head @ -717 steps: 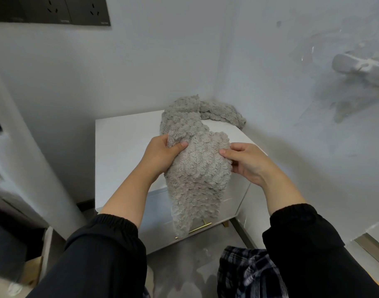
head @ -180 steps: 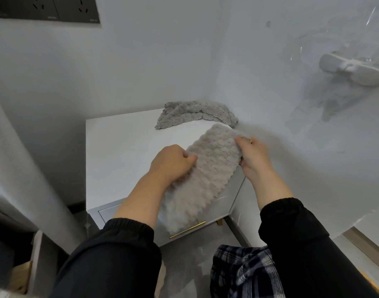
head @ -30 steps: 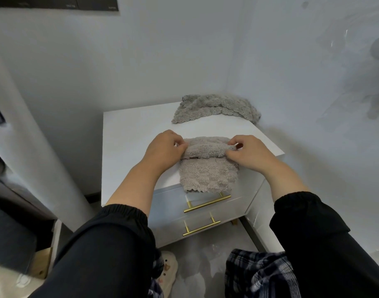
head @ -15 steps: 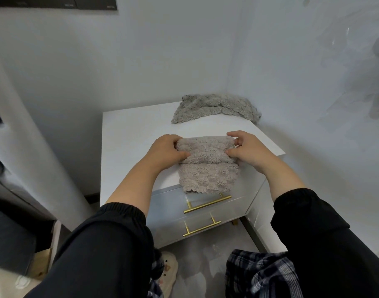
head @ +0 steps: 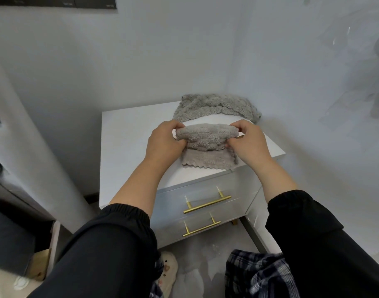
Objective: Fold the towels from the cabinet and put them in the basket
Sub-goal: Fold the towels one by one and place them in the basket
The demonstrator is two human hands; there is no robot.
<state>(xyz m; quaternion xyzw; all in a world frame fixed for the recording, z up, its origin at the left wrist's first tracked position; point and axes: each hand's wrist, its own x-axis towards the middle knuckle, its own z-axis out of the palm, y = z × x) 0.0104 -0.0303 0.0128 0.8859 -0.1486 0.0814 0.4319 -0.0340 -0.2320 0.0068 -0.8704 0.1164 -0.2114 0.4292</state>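
White two-drawer cabinet with brass bar handles [head: 205,190] sits in the corner. A rumpled grey fluffy towel [head: 216,107] lies at its back. Up front, the half-folded beige fluffy towel [head: 205,147] gets pinched by the left hand [head: 164,143] and right hand [head: 248,145], one at each end.

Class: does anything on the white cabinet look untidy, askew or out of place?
A second grey towel lies rumpled at the back right corner of the cabinet. The held towel, in the left hand and right hand, is half-folded. Nothing spilled or damaged.

White cabinet [head: 124,145], brass handles [head: 206,204], pale walls [head: 141,61] meeting in corner.
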